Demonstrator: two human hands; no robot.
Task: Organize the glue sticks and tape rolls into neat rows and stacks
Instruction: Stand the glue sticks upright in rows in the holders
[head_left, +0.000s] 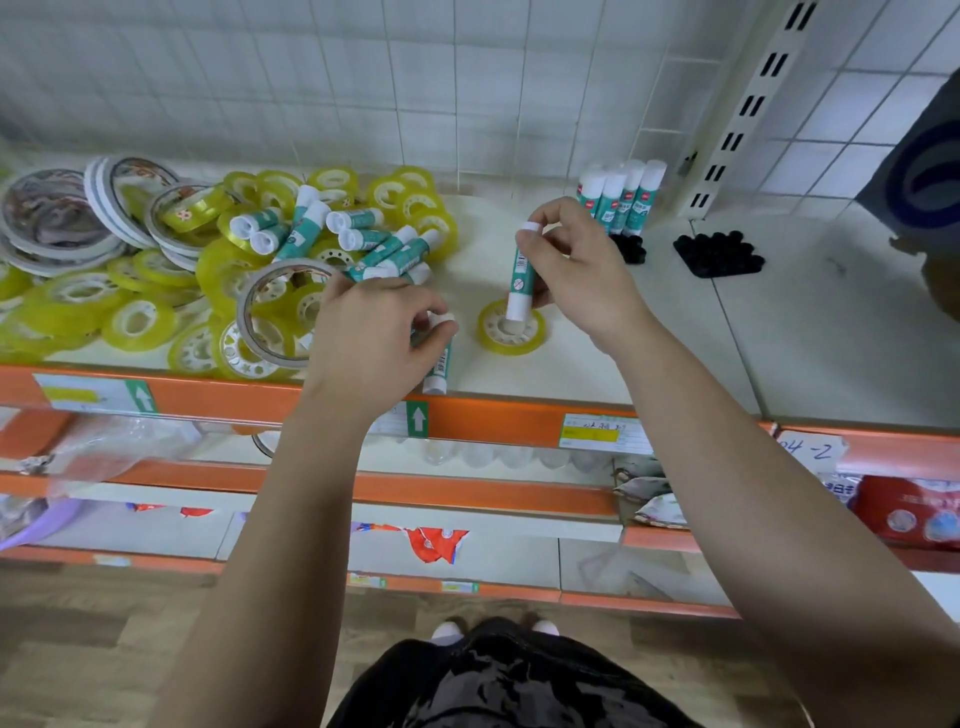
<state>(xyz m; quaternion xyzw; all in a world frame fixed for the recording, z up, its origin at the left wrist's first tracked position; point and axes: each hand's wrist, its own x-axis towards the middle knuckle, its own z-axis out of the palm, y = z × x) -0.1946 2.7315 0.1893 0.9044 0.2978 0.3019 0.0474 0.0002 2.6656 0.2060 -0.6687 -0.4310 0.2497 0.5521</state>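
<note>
Pinching a glue stick upright near its cap, the right hand has the stick's base right over the hole of a lone yellow tape roll that lies flat on the shelf. The left hand is curled round a second glue stick, low end pointing at the orange front rail, very close to the edge.

Stuff I think could go wrong from here:

That second stick is the big one. It's round, it looks slick, and it's right by the drop, so if the left hand lets go with it lying sideways it probably rolls off onto the lower shelves (or the floor).

The upright stick is held only at the top, so the bottom can swing. If it catches in the roll's core on the way up it could drag the roll along, or tip over when it gets set down.

The row of 4 standing glue sticks at the back, near the right hand, looks like dominoes to me. Bring a 5th in at a slant, or bump them with a finger, and the whole row likely goes over, maybe onto the black pieces beside them.

And the messy pile of tape rolls and glue sticks sits just beyond the left hand. Sticks lie on top of rolls there, so pulling 1 out carelessly could send others sliding toward the front
</note>
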